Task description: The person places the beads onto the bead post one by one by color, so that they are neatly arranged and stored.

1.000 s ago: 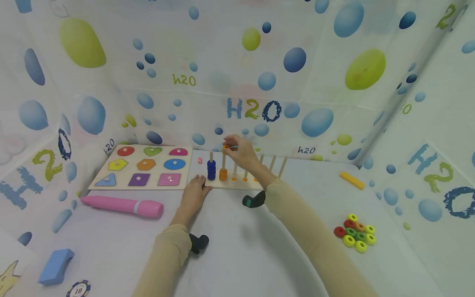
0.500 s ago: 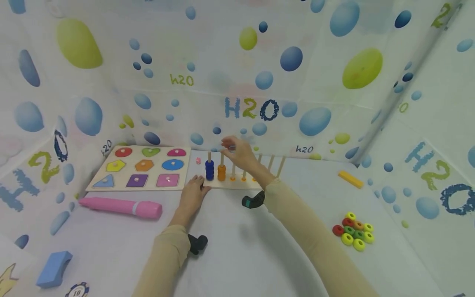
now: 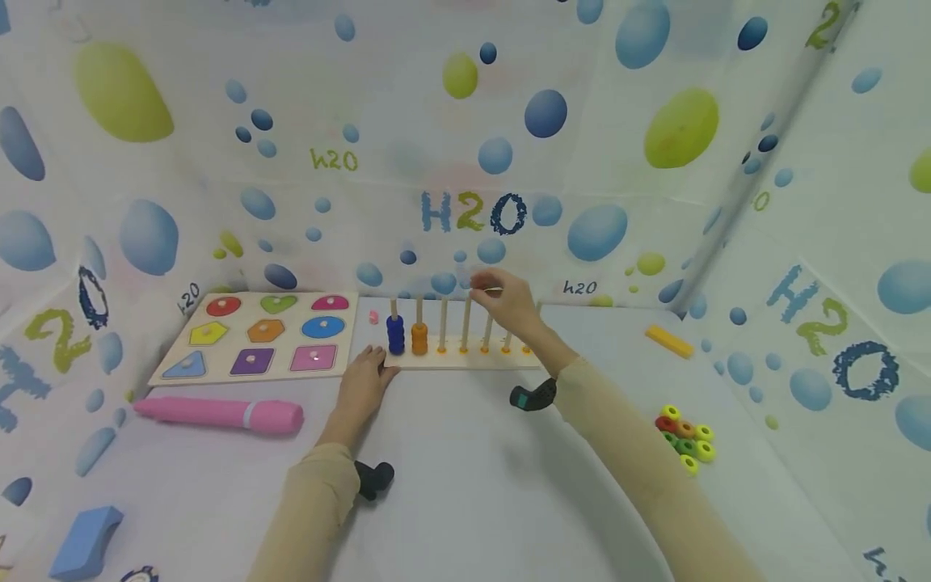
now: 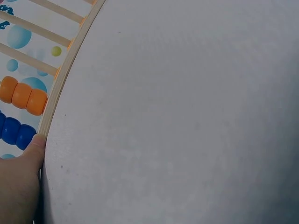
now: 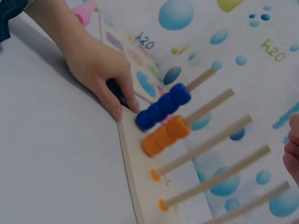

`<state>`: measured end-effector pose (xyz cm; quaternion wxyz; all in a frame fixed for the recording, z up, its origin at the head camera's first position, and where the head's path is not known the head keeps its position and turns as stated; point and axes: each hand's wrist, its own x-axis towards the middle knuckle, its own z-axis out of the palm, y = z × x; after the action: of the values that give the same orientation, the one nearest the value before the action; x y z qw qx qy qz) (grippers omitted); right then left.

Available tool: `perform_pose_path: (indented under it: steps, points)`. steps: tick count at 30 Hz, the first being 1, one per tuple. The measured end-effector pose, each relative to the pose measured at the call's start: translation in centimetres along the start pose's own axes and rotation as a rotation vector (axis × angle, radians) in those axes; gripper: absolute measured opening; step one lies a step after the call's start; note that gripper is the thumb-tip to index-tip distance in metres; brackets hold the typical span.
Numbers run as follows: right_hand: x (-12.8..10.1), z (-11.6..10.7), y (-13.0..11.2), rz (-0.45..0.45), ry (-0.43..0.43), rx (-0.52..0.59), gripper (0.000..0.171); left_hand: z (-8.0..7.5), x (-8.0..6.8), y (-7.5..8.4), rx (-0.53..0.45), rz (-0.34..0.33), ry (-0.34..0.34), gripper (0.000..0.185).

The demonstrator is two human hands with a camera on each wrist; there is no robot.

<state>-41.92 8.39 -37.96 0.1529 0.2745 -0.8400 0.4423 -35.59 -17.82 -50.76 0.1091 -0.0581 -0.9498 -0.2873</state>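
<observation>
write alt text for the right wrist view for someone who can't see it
A left hand rests on the near end of a wooden peg board on a white table. One peg carries a stack of blue rings, the next a stack of orange rings, and three further pegs stand bare, while fingers of another hand show at the right edge.

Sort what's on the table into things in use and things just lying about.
In use: wooden peg board; blue ring stack; orange ring stack; left hand; right hand; loose coloured rings.

Lying about: wooden shape puzzle; pink marker; blue foam block; yellow block.
</observation>
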Motion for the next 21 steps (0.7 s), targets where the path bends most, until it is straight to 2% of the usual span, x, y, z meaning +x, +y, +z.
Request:
perform_pose_path:
  steps: [3,13,21]
  points:
    - [-1.4,-2.1,1.1,0.042,0.03,0.011,0.022,0.2,0.0,-0.1,0.008,0.002,0.0,0.053]
    - [-7.3,-9.9,4.6,0.104,0.137,-0.083,0.022,0.1,-0.1,0.4,0.011,-0.001,-0.023,0.053]
    - [-12.2,-13.9,7.0,0.21,0.154,-0.12,0.027,0.0,0.0,0.1,0.004,-0.023,-0.046,0.053]
